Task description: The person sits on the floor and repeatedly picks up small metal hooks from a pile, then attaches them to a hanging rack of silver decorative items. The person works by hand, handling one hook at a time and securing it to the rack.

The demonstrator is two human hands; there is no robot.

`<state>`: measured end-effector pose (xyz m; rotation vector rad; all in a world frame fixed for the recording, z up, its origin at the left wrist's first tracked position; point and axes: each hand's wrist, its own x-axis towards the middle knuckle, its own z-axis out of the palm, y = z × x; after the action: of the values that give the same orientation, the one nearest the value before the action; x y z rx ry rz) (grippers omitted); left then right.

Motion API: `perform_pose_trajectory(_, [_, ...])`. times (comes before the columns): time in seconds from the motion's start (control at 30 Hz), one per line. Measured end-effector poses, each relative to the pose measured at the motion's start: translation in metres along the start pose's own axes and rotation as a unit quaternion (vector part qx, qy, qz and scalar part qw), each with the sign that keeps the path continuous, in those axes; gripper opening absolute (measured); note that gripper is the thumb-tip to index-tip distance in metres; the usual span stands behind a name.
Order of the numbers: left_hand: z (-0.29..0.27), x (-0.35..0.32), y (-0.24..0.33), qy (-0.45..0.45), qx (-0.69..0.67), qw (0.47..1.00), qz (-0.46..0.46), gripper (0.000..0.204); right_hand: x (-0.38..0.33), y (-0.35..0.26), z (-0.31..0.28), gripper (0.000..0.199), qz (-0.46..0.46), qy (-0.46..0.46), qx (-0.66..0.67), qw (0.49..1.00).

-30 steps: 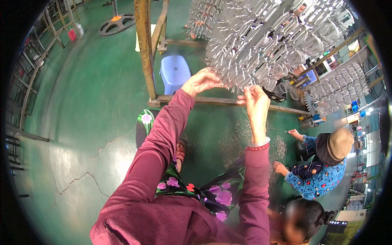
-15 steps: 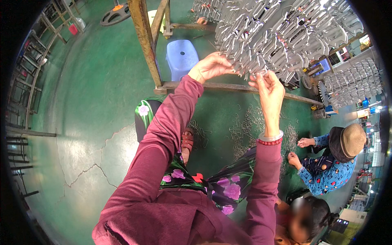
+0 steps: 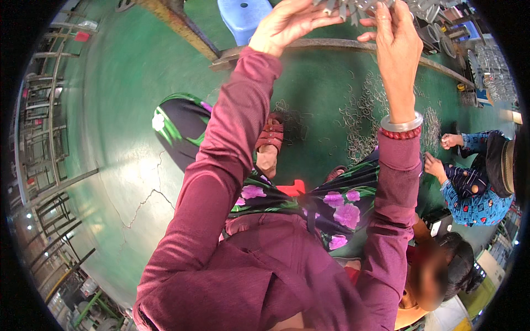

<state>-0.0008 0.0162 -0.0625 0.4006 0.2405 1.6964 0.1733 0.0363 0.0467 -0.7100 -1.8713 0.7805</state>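
Shiny bent metal pieces (image 3: 356, 9) hang in a cluster at the top edge, mostly cut off by the picture. My left hand (image 3: 287, 26) reaches up to the cluster's left end, its long fingers under the lowest pieces and its thumb above, closed on one metal piece. On the other side my right hand (image 3: 396, 49) has its thumb and fingers bent at the lower edge of the cluster, pinching a metal piece. The fingertips of both hands are partly covered by metal or by the picture's edge. A pale bangle and a red bead bracelet (image 3: 401, 133) circle my right wrist.
A wooden beam (image 3: 331, 44) runs below my hands, joined to a slanting post (image 3: 182, 27). Behind it stands a blue stool (image 3: 243, 19). Many small metal hooks (image 3: 361, 118) lie on the green floor. Two people sit low at the right, one in a blue patterned sleeve (image 3: 469, 204).
The view has tipped down, so the hanging metal, stool and hands sit higher in the picture. Both hands stay at the cluster's lower edge.
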Motion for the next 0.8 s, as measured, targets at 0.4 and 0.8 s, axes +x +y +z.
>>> perform_pose_trajectory(0.4, [-0.136,-0.063,-0.189,0.085,0.576,0.762,-0.284,0.014,0.019,0.026,-0.010,0.009,-0.042,-0.014,0.001,0.999])
perform_pose_trajectory(0.8, [-0.190,-0.101,-0.300,-0.158,0.907,0.384,-0.066,0.015,0.022,0.038,-0.009,0.010,-0.054,-0.035,-0.061,0.996])
